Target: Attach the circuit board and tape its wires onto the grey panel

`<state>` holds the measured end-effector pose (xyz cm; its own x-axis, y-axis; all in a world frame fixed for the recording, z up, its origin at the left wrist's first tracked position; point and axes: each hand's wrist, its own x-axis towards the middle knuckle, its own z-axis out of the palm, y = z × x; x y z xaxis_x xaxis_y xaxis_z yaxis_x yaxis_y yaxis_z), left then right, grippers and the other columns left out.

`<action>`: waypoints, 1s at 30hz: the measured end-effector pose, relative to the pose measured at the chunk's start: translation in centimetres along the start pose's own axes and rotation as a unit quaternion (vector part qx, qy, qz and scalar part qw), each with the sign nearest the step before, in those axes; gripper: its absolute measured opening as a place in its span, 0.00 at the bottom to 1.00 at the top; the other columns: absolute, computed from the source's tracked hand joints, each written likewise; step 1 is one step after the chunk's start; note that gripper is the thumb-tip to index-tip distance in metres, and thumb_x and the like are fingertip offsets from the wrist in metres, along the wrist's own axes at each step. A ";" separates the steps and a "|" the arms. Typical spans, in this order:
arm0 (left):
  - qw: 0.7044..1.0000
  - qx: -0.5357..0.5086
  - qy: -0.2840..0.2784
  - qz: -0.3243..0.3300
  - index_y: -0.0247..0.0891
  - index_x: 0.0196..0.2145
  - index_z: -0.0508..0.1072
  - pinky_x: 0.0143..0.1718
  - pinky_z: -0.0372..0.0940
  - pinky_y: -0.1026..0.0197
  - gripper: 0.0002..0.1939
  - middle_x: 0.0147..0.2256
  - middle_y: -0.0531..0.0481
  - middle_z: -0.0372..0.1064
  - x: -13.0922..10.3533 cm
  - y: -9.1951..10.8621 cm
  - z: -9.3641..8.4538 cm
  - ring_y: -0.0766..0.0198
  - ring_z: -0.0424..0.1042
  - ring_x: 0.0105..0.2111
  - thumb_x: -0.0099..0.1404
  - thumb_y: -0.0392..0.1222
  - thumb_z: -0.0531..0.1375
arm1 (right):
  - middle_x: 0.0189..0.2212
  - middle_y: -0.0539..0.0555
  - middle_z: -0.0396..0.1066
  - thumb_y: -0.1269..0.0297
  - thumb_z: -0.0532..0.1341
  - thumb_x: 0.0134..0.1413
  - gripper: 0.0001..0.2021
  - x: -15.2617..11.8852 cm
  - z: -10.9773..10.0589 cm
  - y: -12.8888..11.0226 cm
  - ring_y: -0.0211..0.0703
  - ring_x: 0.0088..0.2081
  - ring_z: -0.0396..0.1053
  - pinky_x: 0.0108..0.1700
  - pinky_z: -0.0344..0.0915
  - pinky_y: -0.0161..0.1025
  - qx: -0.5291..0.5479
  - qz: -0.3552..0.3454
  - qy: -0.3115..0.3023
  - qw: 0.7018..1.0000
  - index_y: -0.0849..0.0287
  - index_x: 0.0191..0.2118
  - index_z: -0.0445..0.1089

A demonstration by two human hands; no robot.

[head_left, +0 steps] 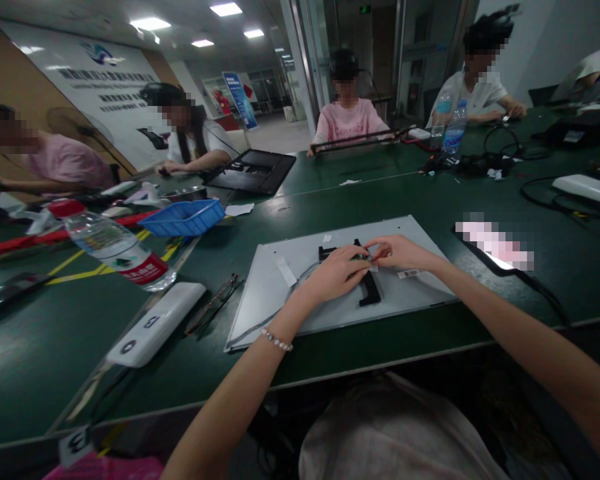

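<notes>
A flat silver-white panel point(265, 293) lies on the table in front of me, with a black H-shaped bracket point(370, 292) on its middle. My left hand point(333, 272) rests palm down over the bracket, covering part of it, its fingers pointing right. From the other side my right hand point(397, 253) reaches in, thumb and fingertips pinched together. Both sets of fingertips meet at one small spot above the bracket; whatever is between them is too small to make out. A thin grey cable point(265, 323) runs from under my left hand to the panel's lower left corner.
Left of the panel lie glasses point(214, 305), a white power bank point(155, 327), a water bottle point(115, 247) and a blue basket point(183, 219). A lit phone point(493, 247) with a cable is at right. Several people sit around the table, one holding a long dark frame point(360, 139).
</notes>
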<state>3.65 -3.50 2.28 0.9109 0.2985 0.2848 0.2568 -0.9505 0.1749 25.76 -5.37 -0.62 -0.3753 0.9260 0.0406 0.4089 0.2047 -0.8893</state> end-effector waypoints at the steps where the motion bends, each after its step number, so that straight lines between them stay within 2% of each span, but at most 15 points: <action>1: 1.000 -0.004 0.003 -0.001 0.38 0.45 0.72 0.54 0.58 0.52 0.14 0.51 0.44 0.63 0.0 0.0 0.0 0.57 0.62 0.52 0.69 0.38 0.48 | 0.34 0.55 0.77 0.69 0.62 0.47 0.23 -0.1 -0.1 -0.1 0.41 0.35 0.73 0.42 0.67 0.38 0.000 0.002 -0.002 1.000 0.61 0.52 0.66; 6: 1.000 -0.017 0.012 -0.004 0.38 0.48 0.70 0.56 0.57 0.52 0.17 0.52 0.44 0.63 -0.1 -0.2 0.0 0.58 0.62 0.53 0.66 0.32 0.48 | 0.33 0.56 0.77 0.68 0.62 0.47 0.24 0.0 -0.3 -0.1 0.42 0.35 0.74 0.41 0.68 0.38 0.021 0.010 -0.016 1.000 0.62 0.53 0.66; 10: 1.000 -0.018 -0.004 0.013 0.38 0.45 0.72 0.58 0.55 0.52 0.20 0.51 0.45 0.64 -0.1 -0.4 0.0 0.58 0.61 0.54 0.60 0.26 0.49 | 0.32 0.55 0.77 0.67 0.63 0.45 0.25 0.2 0.0 0.6 0.42 0.33 0.73 0.39 0.68 0.37 0.011 0.005 -0.004 1.000 0.62 0.52 0.66; 14: 0.999 -0.023 -0.005 0.022 0.37 0.44 0.73 0.58 0.55 0.52 0.20 0.49 0.45 0.67 0.0 -0.4 0.1 0.58 0.62 0.53 0.58 0.26 0.49 | 0.32 0.53 0.76 0.69 0.63 0.43 0.24 0.5 0.5 0.9 0.41 0.33 0.73 0.39 0.68 0.37 -0.026 -0.013 0.018 0.999 0.60 0.51 0.68; 20: 0.999 -0.035 -0.006 0.022 0.36 0.43 0.72 0.56 0.58 0.50 0.19 0.46 0.44 0.69 0.1 -0.5 0.1 0.58 0.65 0.50 0.58 0.26 0.49 | 0.37 0.54 0.74 0.67 0.66 0.40 0.19 0.8 0.7 0.6 0.43 0.38 0.71 0.40 0.67 0.38 -0.149 -0.016 0.063 0.987 0.58 0.44 0.72; 26: 0.999 -0.026 -0.012 0.018 0.35 0.43 0.72 0.55 0.59 0.52 0.17 0.45 0.43 0.69 0.1 -0.6 0.2 0.59 0.66 0.49 0.60 0.28 0.49 | 0.38 0.55 0.74 0.68 0.65 0.42 0.21 0.2 0.1 0.2 0.42 0.39 0.71 0.43 0.67 0.39 -0.113 -0.004 0.031 0.993 0.59 0.46 0.71; 30: 1.000 -0.015 -0.014 0.013 0.36 0.44 0.72 0.55 0.59 0.52 0.17 0.47 0.44 0.68 0.0 -0.6 0.5 0.59 0.66 0.49 0.61 0.29 0.49 | 0.39 0.56 0.74 0.69 0.62 0.48 0.15 -0.2 -0.5 -0.4 0.42 0.40 0.71 0.45 0.66 0.40 -0.109 0.004 0.048 0.993 0.60 0.45 0.72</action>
<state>3.63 -2.92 1.74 0.9259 0.2707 0.2636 0.2235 -0.9549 0.1956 26.03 -5.45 -0.04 -0.2948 0.9516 0.0863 0.5855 0.2513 -0.7708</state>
